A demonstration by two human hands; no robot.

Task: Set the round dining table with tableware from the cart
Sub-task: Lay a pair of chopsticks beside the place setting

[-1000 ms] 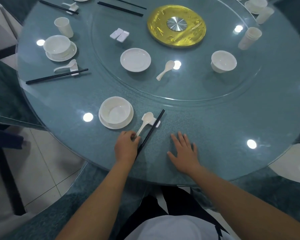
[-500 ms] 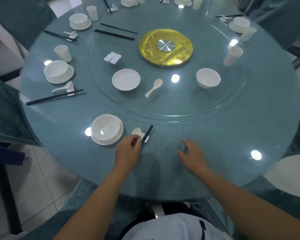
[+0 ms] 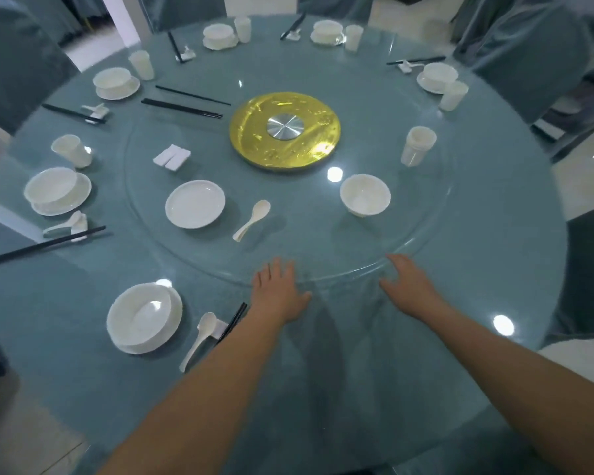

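Both hands empty, fingers spread and flat, at the near rim of the glass turntable [image 3: 426, 231]: left hand [image 3: 277, 292] toward the middle of that rim, right hand [image 3: 407, 286] further along it to the right. Neither grip holding anything.

Loose tableware all on the turntable, beyond the hands toward the surface's centre. White spoon [image 3: 251, 220] nearest the left grip, just past its fingertips, long axis slanting from a handle end near the rim up and right to the bowl end. Flat white plate [image 3: 195, 204] just left of the spoon. White bowl [image 3: 365, 194] up and slightly left of the right grip, nearer that hand than the other. Stacked cups [image 3: 418, 145] further back toward the turntable's right rim; two white chopstick rests [image 3: 172, 156] and black chopsticks [image 3: 182, 108] on the far-left part, near the gold centre disc [image 3: 285, 130].

Probably either a turn of the glass or a reach for spoon and bowl, for the bare stretch of surface [image 3: 477, 320] at the near-right edge.

In the way: little. Finished setting at the near-left edge, bowl on plate [image 3: 144, 317], spoon on rest [image 3: 203, 334], chopsticks partly under the left forearm; sleeve-free arm close above them. Other settings around the far and left edges, well apart.
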